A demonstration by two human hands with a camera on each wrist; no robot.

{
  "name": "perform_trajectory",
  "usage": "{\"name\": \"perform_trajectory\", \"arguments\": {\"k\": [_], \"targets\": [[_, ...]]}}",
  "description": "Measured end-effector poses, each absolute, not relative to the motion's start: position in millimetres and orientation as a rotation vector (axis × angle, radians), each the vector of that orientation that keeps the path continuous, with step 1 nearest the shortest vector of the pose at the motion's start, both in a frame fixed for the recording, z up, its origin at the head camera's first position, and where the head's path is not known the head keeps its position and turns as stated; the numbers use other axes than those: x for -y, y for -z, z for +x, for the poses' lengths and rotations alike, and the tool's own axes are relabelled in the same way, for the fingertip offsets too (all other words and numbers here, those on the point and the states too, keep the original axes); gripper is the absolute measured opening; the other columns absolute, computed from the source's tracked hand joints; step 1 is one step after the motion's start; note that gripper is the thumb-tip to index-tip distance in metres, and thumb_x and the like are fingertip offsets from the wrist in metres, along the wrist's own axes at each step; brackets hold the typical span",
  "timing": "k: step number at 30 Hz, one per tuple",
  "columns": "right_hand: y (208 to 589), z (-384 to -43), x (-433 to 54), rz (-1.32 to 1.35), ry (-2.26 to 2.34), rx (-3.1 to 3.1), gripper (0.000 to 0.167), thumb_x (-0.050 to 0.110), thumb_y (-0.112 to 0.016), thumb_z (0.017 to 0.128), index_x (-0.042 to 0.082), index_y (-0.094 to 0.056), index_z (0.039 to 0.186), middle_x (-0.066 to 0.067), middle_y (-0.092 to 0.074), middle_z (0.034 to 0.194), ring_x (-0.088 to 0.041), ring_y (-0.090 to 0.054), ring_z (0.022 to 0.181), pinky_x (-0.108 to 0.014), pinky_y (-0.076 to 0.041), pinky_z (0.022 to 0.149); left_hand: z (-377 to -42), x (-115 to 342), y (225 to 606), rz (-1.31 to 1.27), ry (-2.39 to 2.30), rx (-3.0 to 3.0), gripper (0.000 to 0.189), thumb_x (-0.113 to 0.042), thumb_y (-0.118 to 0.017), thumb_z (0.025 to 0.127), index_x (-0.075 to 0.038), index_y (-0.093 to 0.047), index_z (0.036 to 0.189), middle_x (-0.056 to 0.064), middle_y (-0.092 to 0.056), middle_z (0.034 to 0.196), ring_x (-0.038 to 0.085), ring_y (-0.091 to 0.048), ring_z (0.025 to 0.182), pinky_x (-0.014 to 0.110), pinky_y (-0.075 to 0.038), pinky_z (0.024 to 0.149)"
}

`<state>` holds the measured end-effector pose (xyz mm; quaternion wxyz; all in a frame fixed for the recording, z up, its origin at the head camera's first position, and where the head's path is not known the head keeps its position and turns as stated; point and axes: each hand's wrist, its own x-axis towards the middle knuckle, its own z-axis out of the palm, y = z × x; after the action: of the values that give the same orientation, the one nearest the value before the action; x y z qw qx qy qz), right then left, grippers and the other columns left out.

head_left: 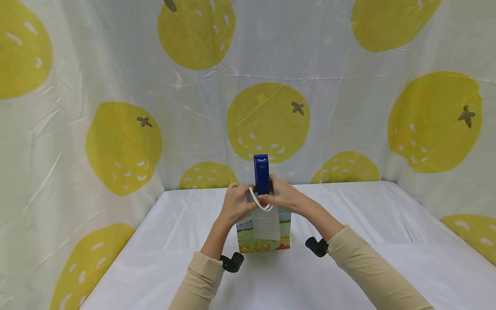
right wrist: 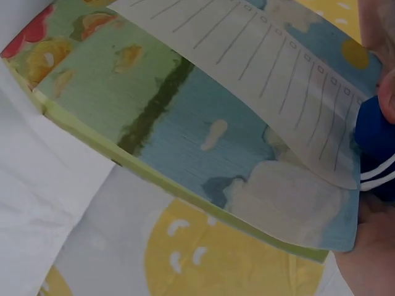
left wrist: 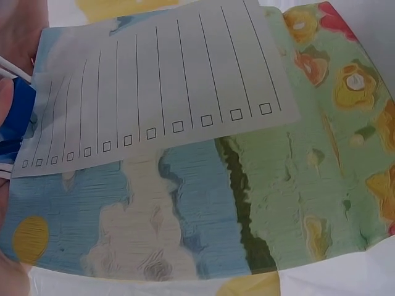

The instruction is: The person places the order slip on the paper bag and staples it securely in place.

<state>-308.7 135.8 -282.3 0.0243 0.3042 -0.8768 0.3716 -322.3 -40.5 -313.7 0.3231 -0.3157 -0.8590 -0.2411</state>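
A paper gift bag [head_left: 284,230] with a painted landscape is held up over the table, its top edge between the two hands. My left hand [head_left: 236,203] grips the bag's top corner on the left. With thumb and fingers, my right hand [head_left: 286,196] grips a blue stapler [head_left: 261,174] that stands over the bag's top edge. A lined paper checklist [left wrist: 154,80] with small boxes lies against the bag's front. Its upper end meets the stapler [right wrist: 373,129] in the right wrist view. A white cord handle [head_left: 266,208] loops in front of the stapler.
A white cloth covers the table [head_left: 348,275]. Behind it hangs a pale curtain [head_left: 337,107] printed with big yellow fruits. A black wrist camera [head_left: 232,262] sits at the left sleeve, and another camera [head_left: 316,246] at the right sleeve.
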Motion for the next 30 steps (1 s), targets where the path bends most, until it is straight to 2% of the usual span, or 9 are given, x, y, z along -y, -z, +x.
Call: {"name": "perform_trajectory", "arguments": {"k": [6,12,18,22,25,30], "targets": [[281,-308,-137,0.991,-1.21,2.77,0.059,0.025,-0.048,0.094,-0.007,-0.021,0.135,-0.028,-0.051,0.125,-0.037,-0.052,0.115,-0.047,-0.044,0.093,-323,39,315,-0.822,0.646,2.271,0.037,-0.031,-0.073,0.069,-0.003,-0.071,0.094,0.008,-0.072,0.084,0.018,-0.064,0.075,0.036,-0.038,0.086],[289,-306,-134,0.895,-1.258,2.724,0.055,0.022,-0.05,0.094,-0.008,-0.025,0.133,-0.026,-0.054,0.121,-0.034,-0.055,0.11,-0.046,-0.045,0.091,-323,38,320,-0.813,0.668,2.224,0.036,-0.034,-0.075,0.066,-0.003,-0.071,0.082,0.007,-0.07,0.071,0.018,-0.057,0.065,0.036,-0.039,0.082],[300,-302,-128,0.779,-1.338,2.662,0.056,0.022,-0.05,0.093,-0.004,-0.024,0.135,-0.025,-0.052,0.125,-0.034,-0.055,0.112,-0.047,-0.045,0.091,-319,35,323,-0.756,0.722,2.239,0.033,-0.034,-0.077,0.065,-0.003,-0.072,0.077,0.008,-0.071,0.073,0.02,-0.053,0.074,0.034,-0.039,0.08],[306,-299,-128,0.738,-1.296,2.622,0.056,0.025,-0.05,0.093,-0.005,-0.026,0.134,-0.026,-0.055,0.12,-0.033,-0.058,0.105,-0.043,-0.048,0.085,-318,32,322,-0.773,0.702,2.227,0.031,-0.032,-0.077,0.065,-0.004,-0.073,0.078,0.007,-0.071,0.075,0.017,-0.052,0.065,0.033,-0.038,0.079],[304,-298,-129,0.731,-1.287,2.627,0.056,0.025,-0.05,0.093,-0.005,-0.025,0.134,-0.026,-0.055,0.12,-0.033,-0.058,0.105,-0.043,-0.048,0.084,-319,32,319,-0.794,0.671,2.229,0.032,-0.031,-0.077,0.066,-0.004,-0.074,0.084,0.006,-0.072,0.074,0.015,-0.055,0.061,0.033,-0.037,0.081],[293,-300,-132,0.749,-1.31,2.695,0.06,0.026,-0.05,0.093,-0.004,-0.022,0.137,-0.025,-0.053,0.124,-0.034,-0.055,0.111,-0.046,-0.046,0.089,-324,35,314,-0.819,0.672,2.303,0.035,-0.031,-0.077,0.067,-0.006,-0.073,0.091,0.006,-0.072,0.075,0.016,-0.063,0.067,0.035,-0.037,0.087]]}}
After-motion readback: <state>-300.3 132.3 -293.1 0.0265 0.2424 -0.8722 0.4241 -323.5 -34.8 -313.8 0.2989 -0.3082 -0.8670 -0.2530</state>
